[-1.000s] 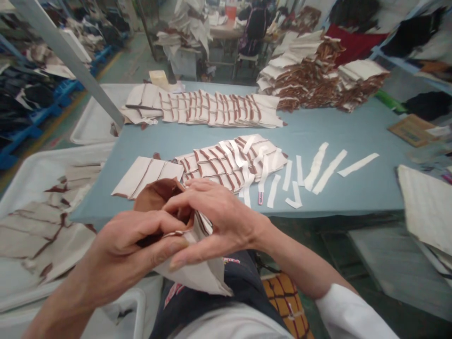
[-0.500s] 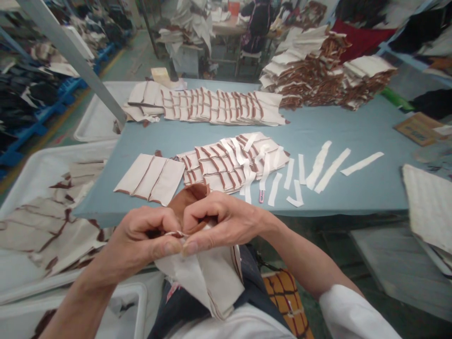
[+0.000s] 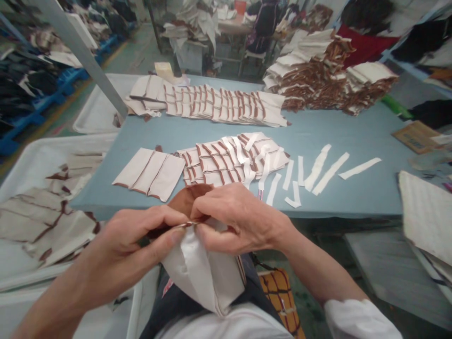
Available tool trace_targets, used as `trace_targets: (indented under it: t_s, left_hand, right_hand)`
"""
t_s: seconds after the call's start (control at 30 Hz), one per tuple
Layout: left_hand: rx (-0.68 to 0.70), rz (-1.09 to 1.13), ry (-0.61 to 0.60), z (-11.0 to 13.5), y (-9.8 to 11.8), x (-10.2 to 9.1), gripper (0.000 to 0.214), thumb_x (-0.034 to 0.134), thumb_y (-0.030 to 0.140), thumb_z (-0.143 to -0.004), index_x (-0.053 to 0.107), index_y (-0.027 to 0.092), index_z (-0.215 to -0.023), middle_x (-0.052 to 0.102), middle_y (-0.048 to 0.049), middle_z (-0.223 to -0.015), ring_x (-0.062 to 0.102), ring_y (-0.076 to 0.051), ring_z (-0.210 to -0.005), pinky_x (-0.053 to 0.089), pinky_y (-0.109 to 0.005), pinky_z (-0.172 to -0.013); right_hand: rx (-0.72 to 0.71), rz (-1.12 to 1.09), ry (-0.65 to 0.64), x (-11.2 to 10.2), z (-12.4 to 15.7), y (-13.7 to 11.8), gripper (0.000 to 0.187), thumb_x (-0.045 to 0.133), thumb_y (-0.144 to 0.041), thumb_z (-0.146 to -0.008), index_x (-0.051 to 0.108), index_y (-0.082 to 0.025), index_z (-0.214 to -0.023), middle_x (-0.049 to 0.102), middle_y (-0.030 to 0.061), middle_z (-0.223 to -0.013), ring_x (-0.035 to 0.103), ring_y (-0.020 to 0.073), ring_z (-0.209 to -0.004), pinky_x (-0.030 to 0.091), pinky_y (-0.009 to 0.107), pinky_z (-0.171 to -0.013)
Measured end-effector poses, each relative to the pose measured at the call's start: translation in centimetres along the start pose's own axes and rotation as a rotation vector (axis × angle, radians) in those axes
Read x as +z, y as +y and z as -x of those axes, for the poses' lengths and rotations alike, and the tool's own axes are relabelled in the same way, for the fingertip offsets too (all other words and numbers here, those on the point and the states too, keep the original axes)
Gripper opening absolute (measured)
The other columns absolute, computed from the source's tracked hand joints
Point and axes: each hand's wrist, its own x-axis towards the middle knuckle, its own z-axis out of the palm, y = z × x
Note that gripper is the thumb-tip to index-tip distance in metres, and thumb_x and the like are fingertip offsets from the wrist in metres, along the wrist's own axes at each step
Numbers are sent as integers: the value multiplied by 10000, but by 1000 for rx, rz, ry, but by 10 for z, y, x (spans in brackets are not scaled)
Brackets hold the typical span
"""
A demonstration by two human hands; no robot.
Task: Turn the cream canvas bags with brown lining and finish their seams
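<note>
My left hand (image 3: 141, 245) pinches the seamed edge of a cream and brown fabric piece (image 3: 226, 278) between thumb and fingers. Close beside it, my right hand (image 3: 236, 216) grips the same edge, fingertips nearly touching those of the left. The piece hangs over my lap, its brown side (image 3: 187, 195) showing behind the hands and its pale side facing me. A white strip (image 3: 192, 259) runs down from the pinched edge. On the table ahead lies a flat cream panel (image 3: 150, 173) with brown seams, beside an overlapping row of similar panels (image 3: 219, 165).
White strips (image 3: 318, 167) lie scattered on the blue table (image 3: 353, 136). Farther back are a long row of panels (image 3: 226, 106) and a tall fabric pile (image 3: 318, 75). White bins (image 3: 21, 169) with fabric stand at left, near a slanted metal post (image 3: 84, 56). A person (image 3: 263, 23) sits beyond.
Both hands have shifted slightly along the fabric edge, and the right hand has turned more knuckles-up. More of the white strip now shows below the fingers.
</note>
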Motion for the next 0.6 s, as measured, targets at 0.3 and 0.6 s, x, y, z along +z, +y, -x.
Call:
trace_targets:
  t_s: [0.3, 0.6]
  left_hand:
    - [204, -240, 86, -6, 2, 0, 176, 665, 248, -1045, 825, 290, -984, 853, 104, -800, 791, -86, -620, 534, -95, -631]
    - [406, -363, 61, 12, -29, 6, 211, 597, 168, -1133, 773, 251, -1214, 927, 4, -1084, 886, -126, -907, 632, -140, -889]
  right_hand:
    - [131, 122, -154, -7, -11, -5, 104, 518, -268, -904, 588, -231, -837, 455, -45, -692, 343, 147, -637, 217, 335, -647]
    - [209, -469, -70, 11, -12, 13, 104, 563, -236, -772, 486, -238, -703, 452, -69, -671, 403, 109, -632, 297, 281, -613]
